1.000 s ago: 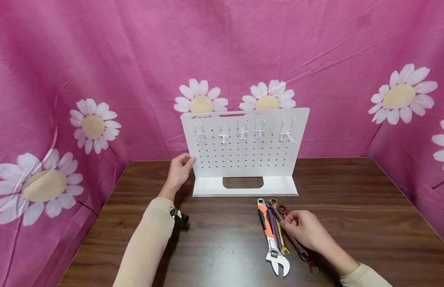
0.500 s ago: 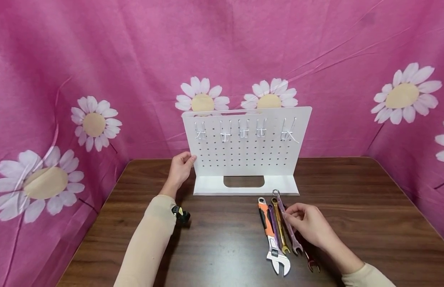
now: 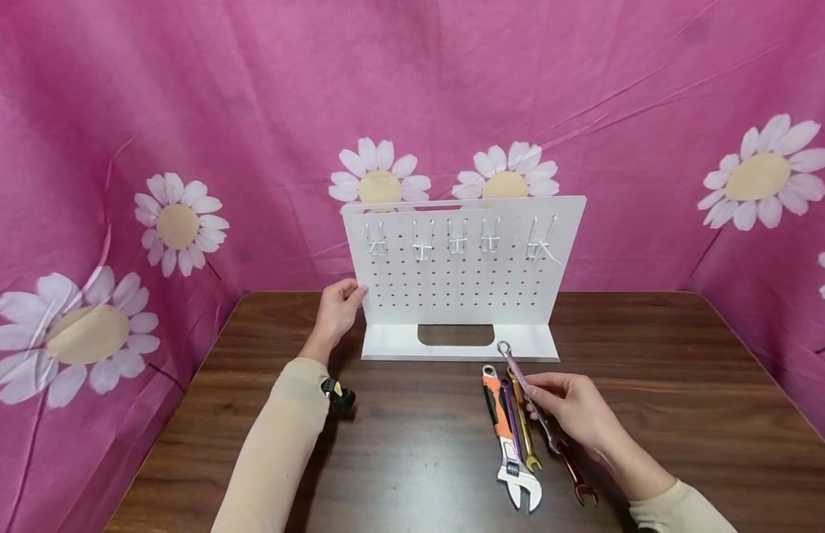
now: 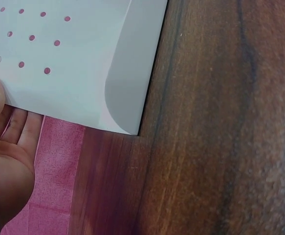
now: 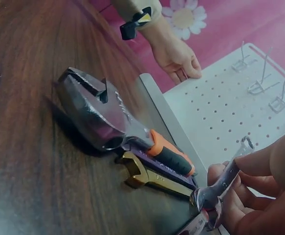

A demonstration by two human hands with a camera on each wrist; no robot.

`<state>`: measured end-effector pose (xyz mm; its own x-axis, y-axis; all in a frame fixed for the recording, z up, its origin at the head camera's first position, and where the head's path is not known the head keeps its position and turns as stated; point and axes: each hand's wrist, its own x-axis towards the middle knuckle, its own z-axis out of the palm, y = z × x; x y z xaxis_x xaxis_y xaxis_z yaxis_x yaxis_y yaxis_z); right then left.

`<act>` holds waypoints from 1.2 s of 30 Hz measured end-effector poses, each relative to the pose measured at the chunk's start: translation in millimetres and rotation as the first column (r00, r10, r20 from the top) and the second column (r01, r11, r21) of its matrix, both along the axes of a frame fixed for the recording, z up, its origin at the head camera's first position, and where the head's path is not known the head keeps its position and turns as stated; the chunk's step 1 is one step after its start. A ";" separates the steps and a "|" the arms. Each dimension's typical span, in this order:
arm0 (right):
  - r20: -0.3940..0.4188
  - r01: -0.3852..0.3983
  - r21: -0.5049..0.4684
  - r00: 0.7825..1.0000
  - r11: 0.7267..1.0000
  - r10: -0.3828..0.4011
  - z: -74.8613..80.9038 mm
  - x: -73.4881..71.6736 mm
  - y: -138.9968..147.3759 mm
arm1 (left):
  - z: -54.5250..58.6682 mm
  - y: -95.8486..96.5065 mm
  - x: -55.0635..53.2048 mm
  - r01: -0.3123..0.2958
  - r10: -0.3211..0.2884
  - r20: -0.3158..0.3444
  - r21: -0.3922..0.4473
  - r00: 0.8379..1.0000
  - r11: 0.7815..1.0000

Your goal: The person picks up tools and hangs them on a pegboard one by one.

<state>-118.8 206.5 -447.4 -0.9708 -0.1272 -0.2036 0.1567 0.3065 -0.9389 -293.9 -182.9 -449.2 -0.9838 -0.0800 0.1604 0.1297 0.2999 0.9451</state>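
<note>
Fingers of the right hand (image 3: 581,420) hold a pinkish wrench (image 3: 515,369)

In the lower right of the head view, thumb and fingers pinch this wrench by its shaft, the ring end pointing to upper left. The left hand (image 3: 337,314), left of the centre, pinches the side edge of a white pegboard (image 3: 455,315), which stands in the middle. On the brown table (image 3: 399,459), at lower right, lie an orange-handled adjustable wrench (image 3: 507,446), a purple wrench (image 3: 511,409), a gold wrench (image 3: 528,442) and a partly hidden red wrench (image 3: 575,474).
</note>
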 end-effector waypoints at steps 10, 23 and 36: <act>-0.026 -0.017 0.023 0.999 1.000 0.018 7.6 -4.4 -8.8 | 1.9 1.8 -1.2 -0.007 0.007 -0.003 0.005 1.000 1.000; -0.056 -0.073 -0.121 0.996 0.990 0.066 11.4 -17.3 -24.8 | 2.3 3.9 1.4 -0.033 0.033 0.026 -0.011 0.999 0.999; -0.103 -0.107 -0.139 0.990 0.984 0.093 22.3 -35.2 -48.0 | 1.5 2.2 -0.7 -0.042 0.043 0.024 -0.009 0.999 0.999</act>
